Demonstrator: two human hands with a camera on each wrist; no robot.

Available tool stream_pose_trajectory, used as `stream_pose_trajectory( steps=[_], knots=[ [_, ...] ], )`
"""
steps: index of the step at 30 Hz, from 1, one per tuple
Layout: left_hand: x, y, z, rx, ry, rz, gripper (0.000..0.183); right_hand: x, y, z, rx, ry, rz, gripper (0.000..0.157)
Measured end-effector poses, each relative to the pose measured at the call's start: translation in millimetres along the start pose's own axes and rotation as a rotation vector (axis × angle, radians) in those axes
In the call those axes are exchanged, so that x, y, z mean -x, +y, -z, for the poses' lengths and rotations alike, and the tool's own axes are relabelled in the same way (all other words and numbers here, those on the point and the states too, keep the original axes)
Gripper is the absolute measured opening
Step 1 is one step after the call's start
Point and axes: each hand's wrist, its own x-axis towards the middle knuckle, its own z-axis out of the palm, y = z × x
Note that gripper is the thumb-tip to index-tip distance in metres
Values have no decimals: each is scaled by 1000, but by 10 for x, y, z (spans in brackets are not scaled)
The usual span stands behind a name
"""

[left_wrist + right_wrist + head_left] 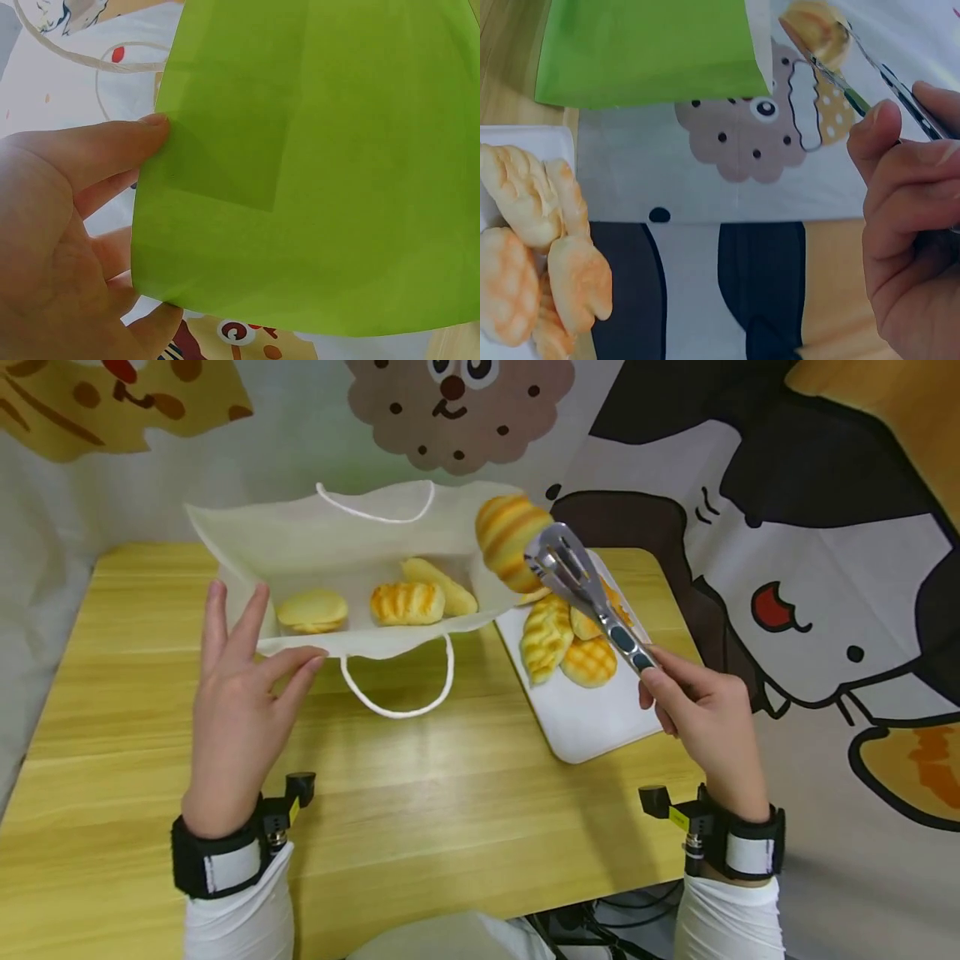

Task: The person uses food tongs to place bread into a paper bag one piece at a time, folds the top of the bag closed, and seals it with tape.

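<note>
Left grip (243,706) pinches the paper bag (322,545) by its near edge, probably so the mouth gapes. Right grip (705,718) clamped on tongs (588,592), which hold a striped bun (508,539) aloft, ahead-left of that grip, likely to clear the bag's edge.

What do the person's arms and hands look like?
The left hand and right hand are bare, without gloves. The sleeves are white. Each wrist wears a black strap with a pale patch and a small black camera mount bearing a yellow label.
</note>
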Motion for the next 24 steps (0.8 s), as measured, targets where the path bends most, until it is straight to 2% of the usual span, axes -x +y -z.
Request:
stream_pose_trajectory(
  steps=[4,8,14,20,24],
  knots=[
    [-4,-20,0,0,-6,-5,14,-85,-74,-41,114,-57,53,22],
    [6,-31,1,4,6,-24,13,-206,-163,-55,239,-122,142,20],
    [-19,-51,32,5,20,-46,12,-452,-391,-59,410,-222,283,27],
    [2,-85,26,13,-12,-40,11,-652,-646,-89,501,-325,362,30],
    [5,-128,40,10,-4,-50,11,-818,-816,-153,537,-381,426,28]
  ],
)
